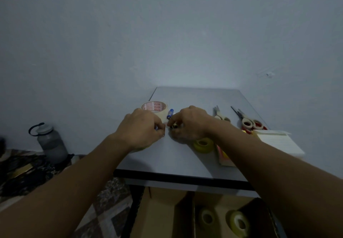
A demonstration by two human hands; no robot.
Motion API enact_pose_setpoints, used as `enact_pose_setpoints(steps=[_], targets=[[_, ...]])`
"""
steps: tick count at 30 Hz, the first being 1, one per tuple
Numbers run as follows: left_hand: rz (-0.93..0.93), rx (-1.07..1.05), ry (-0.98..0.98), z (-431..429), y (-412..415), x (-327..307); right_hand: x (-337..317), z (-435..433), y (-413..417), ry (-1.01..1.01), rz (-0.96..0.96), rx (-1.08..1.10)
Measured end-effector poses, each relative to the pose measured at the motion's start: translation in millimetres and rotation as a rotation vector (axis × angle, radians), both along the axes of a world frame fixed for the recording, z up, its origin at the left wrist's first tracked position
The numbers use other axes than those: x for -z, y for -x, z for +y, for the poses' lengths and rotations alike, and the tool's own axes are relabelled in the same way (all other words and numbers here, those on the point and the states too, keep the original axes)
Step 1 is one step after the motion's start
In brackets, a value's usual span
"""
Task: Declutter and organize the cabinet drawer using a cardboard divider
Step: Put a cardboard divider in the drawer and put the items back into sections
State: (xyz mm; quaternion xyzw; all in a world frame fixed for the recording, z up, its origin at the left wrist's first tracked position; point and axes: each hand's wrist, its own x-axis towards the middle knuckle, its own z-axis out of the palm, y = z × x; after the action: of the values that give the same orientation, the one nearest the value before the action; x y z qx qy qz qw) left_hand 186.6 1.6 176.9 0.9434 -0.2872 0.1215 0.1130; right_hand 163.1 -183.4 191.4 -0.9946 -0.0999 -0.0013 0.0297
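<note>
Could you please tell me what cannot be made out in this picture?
Head view only.
What the left hand and right hand pinch: a bluish bit and a dark bit, tiny and mostly covered by fingers.
Print on the big tape roll: blurred.
Drawer: near part cut off by the bottom edge, right side hidden by the right forearm.
Notepad: partly under the same forearm.

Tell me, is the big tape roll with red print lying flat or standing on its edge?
Lying flat: the tape roll rests on the table, its hole facing up.
</note>
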Motion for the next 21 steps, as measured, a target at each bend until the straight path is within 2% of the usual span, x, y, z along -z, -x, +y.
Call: enact_pose_setpoints(steps=[6, 11, 21], targets=[[-0.053, -0.032, -0.037, -7.0, 6.3, -2.4, -0.5, -9.9, 0.3, -0.073, 0.009, 0.095], [-0.068, -0.024, -0.065, -12.8, 10.7, -0.5, 3.0, -10.9, 1.8, -0.092, -0.055, 0.106], [0.004, 0.057, 0.077, -3.3, 15.0, 16.1, 6.1, -7.3, 8.2, -0.067, -0.127, 0.130]])
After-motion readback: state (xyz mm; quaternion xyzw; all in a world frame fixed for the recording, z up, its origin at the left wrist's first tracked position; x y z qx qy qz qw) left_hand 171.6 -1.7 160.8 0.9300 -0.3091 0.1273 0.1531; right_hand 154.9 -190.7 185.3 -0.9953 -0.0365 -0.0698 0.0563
